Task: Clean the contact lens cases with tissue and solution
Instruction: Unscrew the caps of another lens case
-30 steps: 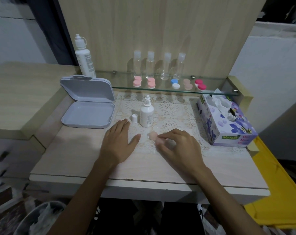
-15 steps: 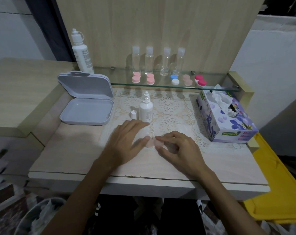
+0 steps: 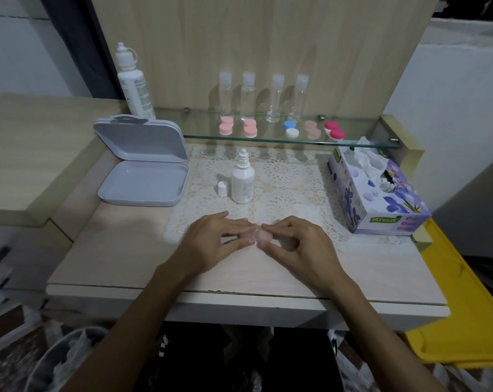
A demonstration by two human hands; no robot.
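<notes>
Contact lens case [image 3: 260,236], pale pink, near the table's [image 3: 120,258] front edge, pinched between left hand [image 3: 214,241] and right hand [image 3: 299,244], fingers curled round its ends. Behind: uncapped solution bottle [image 3: 242,182] beside its cap [image 3: 222,189] on the lace mat [image 3: 290,176]; tissue box [image 3: 375,193] at right edge; open grey box [image 3: 143,171] at left; more cases [image 3: 251,128] on the glass shelf [image 3: 361,137].
</notes>
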